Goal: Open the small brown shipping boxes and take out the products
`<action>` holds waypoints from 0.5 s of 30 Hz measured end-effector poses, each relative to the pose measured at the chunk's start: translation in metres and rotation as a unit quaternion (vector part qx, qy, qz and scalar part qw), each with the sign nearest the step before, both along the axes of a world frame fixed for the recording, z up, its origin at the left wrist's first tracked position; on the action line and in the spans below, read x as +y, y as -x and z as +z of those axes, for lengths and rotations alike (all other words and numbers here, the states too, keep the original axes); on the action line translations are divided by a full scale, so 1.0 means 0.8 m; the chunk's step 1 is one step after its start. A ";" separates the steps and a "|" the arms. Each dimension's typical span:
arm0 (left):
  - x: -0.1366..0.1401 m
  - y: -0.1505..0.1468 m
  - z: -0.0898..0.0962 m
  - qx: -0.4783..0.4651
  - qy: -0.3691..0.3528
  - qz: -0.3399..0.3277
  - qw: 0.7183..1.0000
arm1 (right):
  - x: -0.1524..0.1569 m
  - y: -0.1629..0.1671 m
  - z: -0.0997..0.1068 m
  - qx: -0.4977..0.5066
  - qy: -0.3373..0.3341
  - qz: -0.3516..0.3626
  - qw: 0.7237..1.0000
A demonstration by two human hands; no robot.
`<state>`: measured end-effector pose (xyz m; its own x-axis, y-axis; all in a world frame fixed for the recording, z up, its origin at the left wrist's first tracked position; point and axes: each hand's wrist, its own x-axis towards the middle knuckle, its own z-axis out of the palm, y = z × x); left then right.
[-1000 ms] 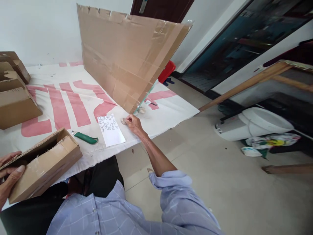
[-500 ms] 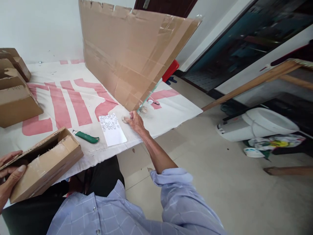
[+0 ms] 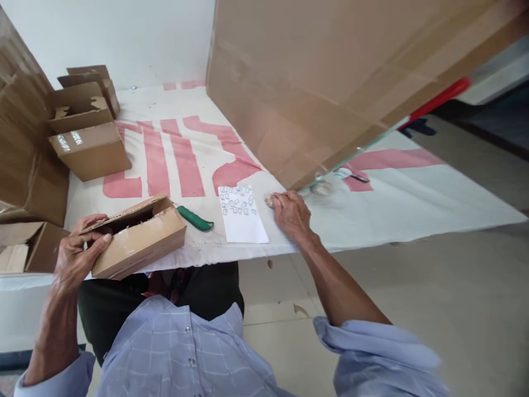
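My left hand (image 3: 80,248) grips the near end of a small open cardboard box (image 3: 142,245), thumb outside and fingers over its rim. The box sits tilted at the table's front edge. My right hand (image 3: 292,214) is curled on the table, its fingers closed on a small pale roundish lump (image 3: 270,200) whose kind I cannot make out. Just beyond that hand rises a big cardboard sheet (image 3: 322,94), its lower corner close to my knuckles. Between my hands lie a green-handled utility knife (image 3: 195,218) and a white paper (image 3: 243,223) with several small drawn rectangles.
Several open cardboard boxes (image 3: 99,149) stand at the back left, with larger cardboard (image 3: 31,165) beside them. A second pale lump (image 3: 321,188) and a small white-and-dark item (image 3: 351,175) lie right of the sheet's corner. A white cloth with red print (image 3: 400,204) covers the table.
The view has swung left, so more boxes show. My right hand has turned palm down, its raised thumb now lowered beside the sheet's corner. My left hand still holds the box.
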<state>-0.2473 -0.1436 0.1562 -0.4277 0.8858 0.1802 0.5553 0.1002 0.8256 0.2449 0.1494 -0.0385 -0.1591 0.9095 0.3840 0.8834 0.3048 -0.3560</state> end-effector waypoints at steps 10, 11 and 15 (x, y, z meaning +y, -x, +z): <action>-0.014 0.004 -0.008 -0.055 0.004 0.027 0.998 | -0.011 0.002 0.000 -0.046 0.010 -0.018 0.999; -0.017 0.006 -0.009 -0.073 -0.001 0.026 0.997 | -0.011 0.001 0.002 -0.034 0.008 -0.017 0.999; -0.022 0.014 -0.020 -0.101 -0.043 0.011 0.994 | -0.016 0.020 0.035 0.014 -0.029 -0.007 0.999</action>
